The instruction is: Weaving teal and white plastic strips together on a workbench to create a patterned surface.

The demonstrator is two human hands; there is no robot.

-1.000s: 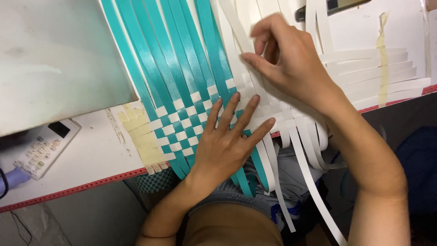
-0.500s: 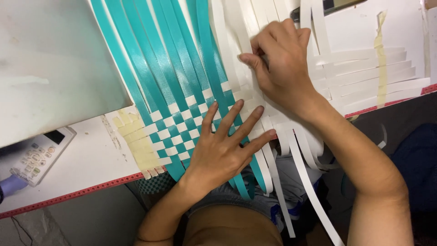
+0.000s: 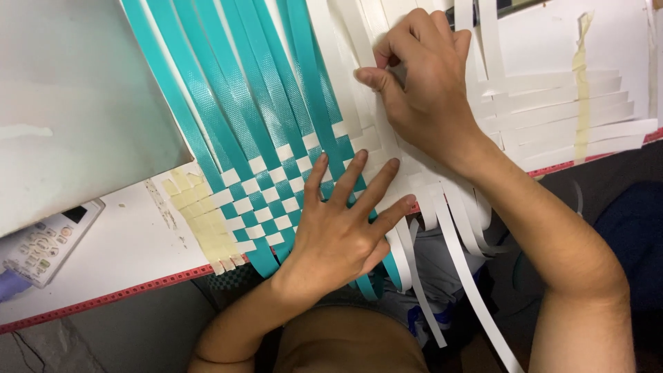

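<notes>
Woven mat of teal and white strips (image 3: 266,197) flat on white desk (image 3: 117,252), near front edge. Left hand (image 3: 338,235) pressed on weave, fingers spread open. Right hand (image 3: 425,86) just above, fingers pinched closed on white strip (image 3: 376,135). Loose white strip ends hanging over desk edge. Calculator (image 3: 45,245) far left.

Two hands on the woven mat (image 3: 266,197): left hand (image 3: 342,238), right hand (image 3: 428,90); one calculator (image 3: 45,242) left of the mat, one yellowish tape strip (image 3: 582,83) right of it
</notes>
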